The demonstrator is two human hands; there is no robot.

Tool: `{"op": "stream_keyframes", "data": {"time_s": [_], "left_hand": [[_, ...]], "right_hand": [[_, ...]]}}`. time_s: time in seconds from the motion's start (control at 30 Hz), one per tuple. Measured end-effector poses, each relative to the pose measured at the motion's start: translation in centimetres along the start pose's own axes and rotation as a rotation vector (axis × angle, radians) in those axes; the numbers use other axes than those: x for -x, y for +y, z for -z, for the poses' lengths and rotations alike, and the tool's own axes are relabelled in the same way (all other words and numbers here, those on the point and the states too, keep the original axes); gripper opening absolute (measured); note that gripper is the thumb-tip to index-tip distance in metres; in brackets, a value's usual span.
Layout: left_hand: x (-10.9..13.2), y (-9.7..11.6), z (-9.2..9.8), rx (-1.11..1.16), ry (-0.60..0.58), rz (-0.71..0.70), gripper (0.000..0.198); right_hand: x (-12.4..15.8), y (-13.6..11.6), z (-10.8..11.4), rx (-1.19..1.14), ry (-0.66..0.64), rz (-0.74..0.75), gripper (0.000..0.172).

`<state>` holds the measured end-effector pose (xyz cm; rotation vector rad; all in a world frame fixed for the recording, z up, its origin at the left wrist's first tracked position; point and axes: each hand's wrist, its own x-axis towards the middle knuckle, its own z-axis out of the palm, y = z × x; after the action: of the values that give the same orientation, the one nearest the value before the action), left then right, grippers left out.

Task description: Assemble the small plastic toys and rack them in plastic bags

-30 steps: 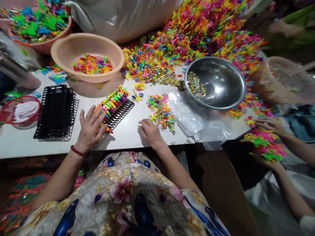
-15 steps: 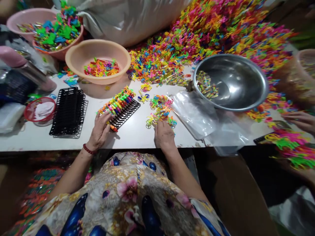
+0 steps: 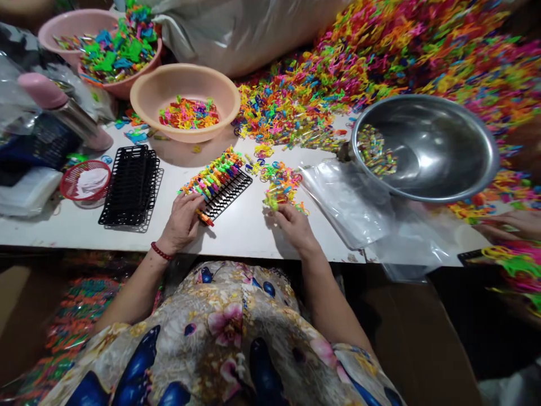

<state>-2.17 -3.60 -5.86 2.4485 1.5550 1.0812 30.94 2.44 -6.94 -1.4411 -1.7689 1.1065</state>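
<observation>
My left hand point(image 3: 182, 221), with a red bead bracelet at the wrist, grips the near left end of a black plastic rack point(image 3: 230, 194). Rows of small colourful plastic pieces point(image 3: 213, 176) are set close together along the rack's far left side; its right side shows bare slots. Just right of the rack, my right hand point(image 3: 295, 225) pinches a small yellow-green plastic piece point(image 3: 271, 202) between thumb and fingers. Beyond those fingers lies a loose little heap of mixed plastic pieces point(image 3: 285, 177), some with wheel-like rings.
Stacked black racks point(image 3: 129, 186) and a red basket point(image 3: 66, 189) are at left. Behind stands a peach basin point(image 3: 146, 107). Clear plastic bags point(image 3: 350, 203) and a steel bowl point(image 3: 448, 152) are at right, before a big colourful pile point(image 3: 380, 51). Another person's hand point(image 3: 513, 223) works at far right.
My right hand has lifted slightly from the small heap, and a yellow-green piece now shows in its fingertips. My left hand stays on the rack. The whole view has shifted a little.
</observation>
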Motion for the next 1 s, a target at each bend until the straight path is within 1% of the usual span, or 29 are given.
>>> {"op": "stream_keyframes", "data": {"time_s": [0.07, 0.1, 0.17, 0.23, 0.33, 0.4, 0.5, 0.57, 0.6, 0.67, 0.7, 0.77, 0.83, 0.9, 1.0], "left_hand": [[0.0, -0.1, -0.1, -0.005, 0.013, -0.028, 0.063], [0.0, -0.1, -0.1, -0.009, 0.009, -0.035, 0.064], [0.1, 0.0, -0.2, -0.033, 0.006, -0.029, 0.067], [0.4, 0.0, -0.3, -0.09, 0.015, -0.009, 0.067], [1.0, 0.0, -0.7, -0.17, 0.02, 0.024, 0.065], [1.3, -0.2, -1.0, -0.172, 0.012, 0.022, 0.061], [1.3, -0.5, -1.2, -0.108, 0.021, 0.007, 0.056], [1.1, -0.6, -1.0, -0.065, 0.015, -0.001, 0.054], [1.0, -0.7, -0.8, -0.054, 0.005, -0.011, 0.054], [0.7, -0.8, -0.4, -0.043, -0.013, -0.038, 0.052], [0.7, -0.9, -0.2, -0.036, -0.009, -0.045, 0.052], [0.8, -0.8, 0.0, -0.015, 0.015, -0.041, 0.053], [1.3, -0.5, 0.0, -0.036, 0.05, -0.012, 0.055], [2.2, 0.2, -0.1, -0.113, 0.103, 0.048, 0.053], [4.3, 1.9, -0.3, -0.223, 0.246, 0.189, 0.046]], "right_hand": [[-0.2, 0.1, -0.1, -0.268, -0.041, -0.069, 0.035], [-0.3, 0.1, -0.3, -0.351, -0.048, -0.088, 0.036], [-0.3, 0.0, -0.9, -0.422, -0.033, -0.092, 0.038], [-0.3, -0.2, -1.6, -0.405, 0.006, -0.068, 0.036], [-0.2, -0.9, -2.5, -0.262, 0.08, 0.003, 0.03], [-0.2, -1.3, -3.0, -0.203, 0.088, 0.025, 0.027], [-0.5, -1.5, -3.8, -0.332, 0.03, -0.008, 0.03], [-0.7, -1.1, -4.2, -0.405, 0.039, -0.036, 0.031], [-0.7, -0.9, -4.3, -0.395, 0.056, -0.047, 0.031], [-0.6, -0.6, -4.3, -0.283, 0.099, -0.048, 0.03], [-0.3, -0.5, -4.3, -0.193, 0.121, -0.017, 0.029], [0.5, -0.9, -4.3, -0.004, 0.16, 0.11, 0.027], [1.7, -1.7, -4.6, 0.128, 0.144, 0.256, 0.026], [3.1, -2.7, -5.2, 0.181, 0.066, 0.361, 0.026], [5.0, -3.9, -6.3, 0.231, -0.093, 0.469, 0.027]]}}
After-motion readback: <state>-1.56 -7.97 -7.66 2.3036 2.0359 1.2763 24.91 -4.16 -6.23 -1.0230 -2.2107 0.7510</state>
